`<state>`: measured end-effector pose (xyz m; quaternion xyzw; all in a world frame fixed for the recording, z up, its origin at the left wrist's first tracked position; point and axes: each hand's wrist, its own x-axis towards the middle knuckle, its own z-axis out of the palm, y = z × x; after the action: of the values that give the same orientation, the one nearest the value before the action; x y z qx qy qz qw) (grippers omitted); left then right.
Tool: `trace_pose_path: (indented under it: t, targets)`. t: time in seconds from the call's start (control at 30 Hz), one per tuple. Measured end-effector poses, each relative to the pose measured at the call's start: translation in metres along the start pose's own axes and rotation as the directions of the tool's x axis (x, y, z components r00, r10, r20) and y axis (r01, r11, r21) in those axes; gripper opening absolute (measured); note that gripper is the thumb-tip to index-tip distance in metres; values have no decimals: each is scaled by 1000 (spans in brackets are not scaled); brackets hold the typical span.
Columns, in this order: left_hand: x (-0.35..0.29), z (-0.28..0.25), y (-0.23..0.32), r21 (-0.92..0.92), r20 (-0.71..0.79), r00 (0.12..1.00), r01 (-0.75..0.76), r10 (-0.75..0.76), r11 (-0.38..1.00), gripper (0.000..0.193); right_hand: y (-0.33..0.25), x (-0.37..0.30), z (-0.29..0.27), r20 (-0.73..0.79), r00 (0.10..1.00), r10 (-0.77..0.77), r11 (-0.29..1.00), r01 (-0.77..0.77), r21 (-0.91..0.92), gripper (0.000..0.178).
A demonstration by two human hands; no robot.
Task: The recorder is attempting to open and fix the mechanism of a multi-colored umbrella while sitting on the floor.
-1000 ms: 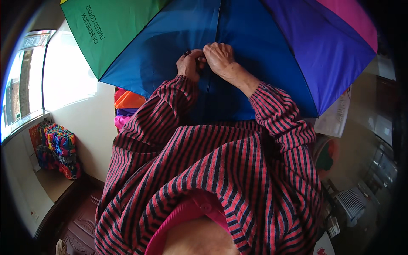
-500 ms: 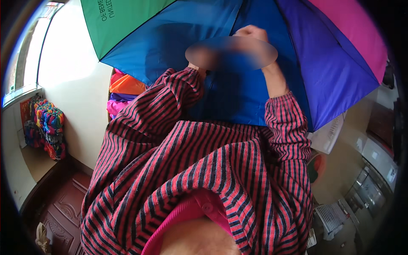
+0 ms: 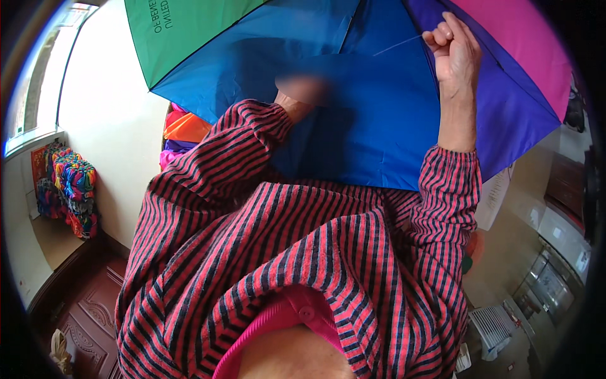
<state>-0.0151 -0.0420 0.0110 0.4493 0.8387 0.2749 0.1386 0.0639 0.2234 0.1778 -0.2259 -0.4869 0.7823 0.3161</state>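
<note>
An opened umbrella (image 3: 379, 139) with green, blue, purple and pink panels spreads in front of me, its near edge against my lap. My left hand (image 3: 306, 90) rests at the blue panel; a blur hides its fingers, so its grip does not show. Over the purple panel, my right hand (image 3: 456, 54) is raised with its fingertips pinched together. From that pinch a thin pale thread (image 3: 399, 46) stretches tight, down and left toward the blurred area by my left hand. Whether a needle is in the pinch I cannot make out.
Folded orange, purple and pink cloth (image 3: 187, 128) lies behind my left sleeve. Bundles of colourful cord (image 3: 72, 180) hang at the left by a window. A dark red carved wooden panel (image 3: 88, 316) is at lower left. White paper (image 3: 495, 199) shows beyond my right forearm.
My right hand has moved from close beside the left hand out to the right, drawing the thread taut. The left hand has stayed nearly in place on the blue panel.
</note>
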Motion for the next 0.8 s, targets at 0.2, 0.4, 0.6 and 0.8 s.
trace_pose_path:
  t: [0.2,0.4,0.6,0.8]
  targets:
    - [-15,-12,6,364,131,985,-153,112,919,39,-35,-67,87,187,972,145,971,-104,-217,16]
    - [-8,-23,15,226,104,993,-71,48,972,38,-39,-79,109,187,851,-490,849,515,-117,16]
    - [22,14,-13,-191,-245,946,-260,210,946,17,16,-17,85,212,694,-688,668,720,-189,14]
    - [19,-18,19,-888,236,754,423,-613,179,9,137,-43,20,741,630,231,54,753,-656,9]
